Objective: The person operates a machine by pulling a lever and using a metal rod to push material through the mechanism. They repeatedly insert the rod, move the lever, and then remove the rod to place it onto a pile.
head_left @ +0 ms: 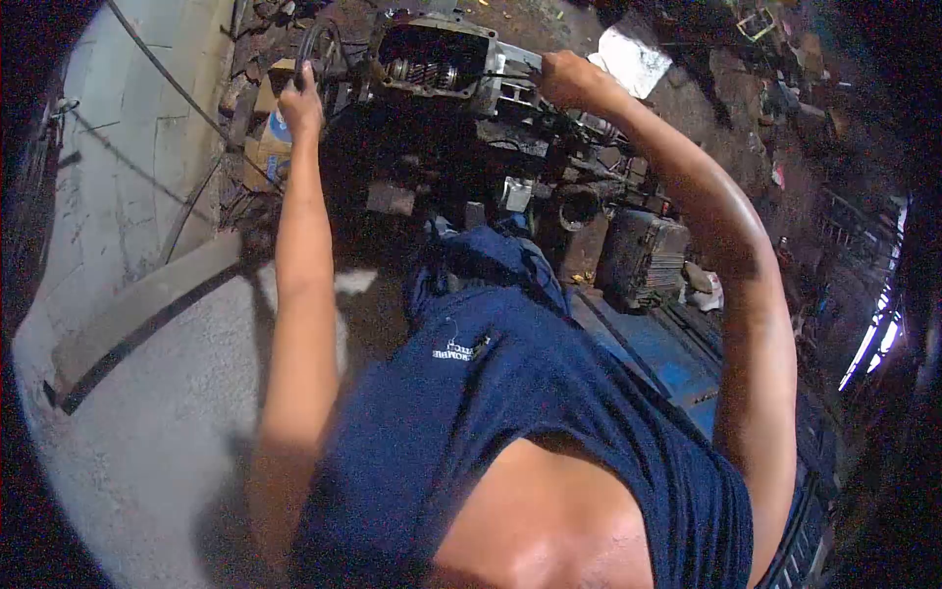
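Note:
A metal gearbox [432,27] with its top open lies at the upper middle, and toothed gears on a shaft [424,74] show inside. At its left end is a dark wheel-like part [312,44]. My left hand [299,103] is closed around that part's rim, thumb on top. My right hand [577,82] is a fist at the right end of the housing, beside a pale cast extension [515,93]. A thin dark rod [512,75] runs toward this fist. The fingers face away, so what they grip is hidden.
Greasy metal parts, among them a round ring-shaped one [579,208] and a ribbed block [646,257], lie near my legs. A cardboard box [263,157] stands by the wall [128,177] at left. A white sheet [633,61] lies beyond my right hand.

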`<state>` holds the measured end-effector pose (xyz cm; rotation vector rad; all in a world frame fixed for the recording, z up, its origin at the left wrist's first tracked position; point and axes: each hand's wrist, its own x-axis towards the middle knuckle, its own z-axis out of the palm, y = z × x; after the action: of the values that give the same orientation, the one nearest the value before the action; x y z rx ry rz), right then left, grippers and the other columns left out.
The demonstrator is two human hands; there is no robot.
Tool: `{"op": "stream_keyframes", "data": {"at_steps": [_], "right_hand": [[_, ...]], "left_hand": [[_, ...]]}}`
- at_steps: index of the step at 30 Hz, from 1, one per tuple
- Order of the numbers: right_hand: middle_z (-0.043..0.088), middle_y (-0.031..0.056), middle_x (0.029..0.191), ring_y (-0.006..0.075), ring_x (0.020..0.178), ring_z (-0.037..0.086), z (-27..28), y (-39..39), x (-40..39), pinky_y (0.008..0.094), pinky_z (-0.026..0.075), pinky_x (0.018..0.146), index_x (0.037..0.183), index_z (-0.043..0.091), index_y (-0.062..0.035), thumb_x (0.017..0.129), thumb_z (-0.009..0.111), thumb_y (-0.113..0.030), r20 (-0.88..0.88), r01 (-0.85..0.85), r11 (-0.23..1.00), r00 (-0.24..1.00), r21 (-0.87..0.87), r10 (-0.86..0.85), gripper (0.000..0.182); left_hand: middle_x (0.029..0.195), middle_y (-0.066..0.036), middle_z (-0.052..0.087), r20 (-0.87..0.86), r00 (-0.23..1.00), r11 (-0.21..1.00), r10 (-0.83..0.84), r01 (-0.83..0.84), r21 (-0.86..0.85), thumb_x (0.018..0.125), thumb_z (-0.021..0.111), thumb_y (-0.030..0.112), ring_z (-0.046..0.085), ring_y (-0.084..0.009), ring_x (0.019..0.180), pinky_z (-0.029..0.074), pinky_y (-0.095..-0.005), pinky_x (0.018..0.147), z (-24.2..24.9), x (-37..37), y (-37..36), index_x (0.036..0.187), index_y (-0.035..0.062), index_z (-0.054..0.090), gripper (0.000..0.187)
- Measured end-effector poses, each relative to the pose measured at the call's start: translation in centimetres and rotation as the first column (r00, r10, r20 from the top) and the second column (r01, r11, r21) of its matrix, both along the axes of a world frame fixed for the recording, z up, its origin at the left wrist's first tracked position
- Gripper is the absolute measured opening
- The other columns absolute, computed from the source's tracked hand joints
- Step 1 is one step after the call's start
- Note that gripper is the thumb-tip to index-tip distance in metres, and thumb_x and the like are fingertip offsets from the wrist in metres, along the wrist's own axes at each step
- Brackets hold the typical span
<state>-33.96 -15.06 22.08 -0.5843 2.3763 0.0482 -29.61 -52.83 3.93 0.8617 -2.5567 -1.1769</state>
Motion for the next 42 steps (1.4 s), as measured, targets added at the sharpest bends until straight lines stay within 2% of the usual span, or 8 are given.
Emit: {"op": "stream_keyframes", "data": {"at_steps": [9,11,15,24,29,35,40,42], "right_hand": [[0.054,0.0189,0.062,0.0351,0.064,0.058,-3.1,2.4,0.5,0.0376,0.049,0.058,0.085,0.059,-0.0006,0.076,0.057,-0.017,-0.049,-0.068,0.985,0.997,-0.156,0.061,0.019],[0.059,0.0232,0.074,0.0376,0.072,0.06,-4.6,2.8,1.0,0.0429,0.049,0.062,0.083,0.059,0.0032,0.078,0.055,-0.025,-0.02,0.016,0.989,1.0,-0.15,-0.019,0.029],[0.061,0.0245,0.081,0.0369,0.076,0.06,-9.3,5.2,6.5,0.0427,0.048,0.068,0.085,0.061,0.0037,0.084,0.053,-0.039,-0.186,0.18,0.953,0.956,-0.242,-0.228,0.044],[0.063,0.0206,0.081,0.0278,0.077,0.062,-10.5,22.1,32.3,0.0366,0.046,0.071,0.092,0.06,0.0057,0.084,0.055,-0.032,-0.106,0.735,0.416,0.43,-0.535,-0.897,0.039],[0.061,0.0229,0.084,0.0338,0.08,0.061,-18.1,36.3,47.4,0.0369,0.046,0.071,0.092,0.062,0.0023,0.081,0.054,-0.027,-0.217,0.899,0.127,0.036,-0.418,-0.975,0.032],[0.058,0.0251,0.093,0.0378,0.093,0.053,-25.5,45.7,43.8,0.045,0.04,0.082,0.091,0.06,0.0033,0.08,0.054,-0.031,-0.221,0.907,-0.05,-0.155,-0.417,-0.963,0.036],[0.06,0.021,0.087,0.0373,0.084,0.055,-30.7,50.4,34.8,0.0422,0.043,0.076,0.086,0.062,-0.0001,0.072,0.06,-0.018,-0.055,0.694,-0.057,-0.138,-0.718,-0.989,0.023],[0.059,0.0199,0.081,0.0369,0.08,0.055,-34.3,52.2,31.6,0.0421,0.044,0.074,0.087,0.062,-0.001,0.069,0.059,-0.015,-0.471,0.678,0.275,-0.119,-0.682,-0.874,0.022]], "left_hand": [[0.082,-0.024,0.063,-0.355,0.917,0.984,0.181,-0.169,0.063,0.082,0.055,0.043,0.061,-0.0362,0.076,0.045,-0.0418,0.067,-0.7,3.4,2.1,0.088,-0.0074,0.062,0.051],[0.083,-0.023,0.063,-0.074,0.969,0.96,0.235,-0.243,-0.141,0.083,0.055,0.038,0.061,-0.0343,0.077,0.046,-0.04,0.068,-7.2,3.4,-0.9,0.088,-0.0079,0.061,0.047],[0.096,-0.016,0.061,-0.275,0.95,0.923,0.148,-0.033,0.383,0.088,0.051,0.03,0.059,-0.0252,0.085,0.044,-0.0363,0.074,-8.9,2.7,-1.4,0.101,-0.0067,0.055,0.039],[0.111,-0.025,0.048,-0.327,0.918,0.965,0.223,-0.256,-0.06,0.082,0.059,0.028,0.048,-0.0366,0.097,0.04,-0.0414,0.085,-8.1,14.7,13.4,0.117,-0.0081,0.038,0.054],[0.085,-0.015,0.06,0.026,0.99,0.967,-0.136,0.127,0.221,0.08,0.058,0.015,0.057,-0.0258,0.076,0.045,-0.0357,0.071,-14.2,22.9,22.9,0.088,-0.0016,0.054,0.019],[0.092,-0.018,0.063,0.496,0.598,0.77,-0.63,0.568,0.292,0.075,0.063,0.031,0.059,-0.0266,0.081,0.043,-0.0379,0.076,-19.7,28.8,30.7,0.1,-0.004,0.058,0.044],[0.076,-0.009,0.061,0.576,0.51,0.77,-0.638,0.403,0.495,0.077,0.056,0.032,0.055,-0.0204,0.072,0.043,-0.0345,0.065,-17.7,30.5,39.9,0.087,-0.002,0.06,0.036],[0.083,-0.008,0.059,0.67,0.505,0.792,-0.544,0.047,0.608,0.08,0.05,0.032,0.054,-0.0181,0.071,0.044,-0.0313,0.063,-17.9,30.9,42.6,0.091,0.0004,0.058,0.035]]}}
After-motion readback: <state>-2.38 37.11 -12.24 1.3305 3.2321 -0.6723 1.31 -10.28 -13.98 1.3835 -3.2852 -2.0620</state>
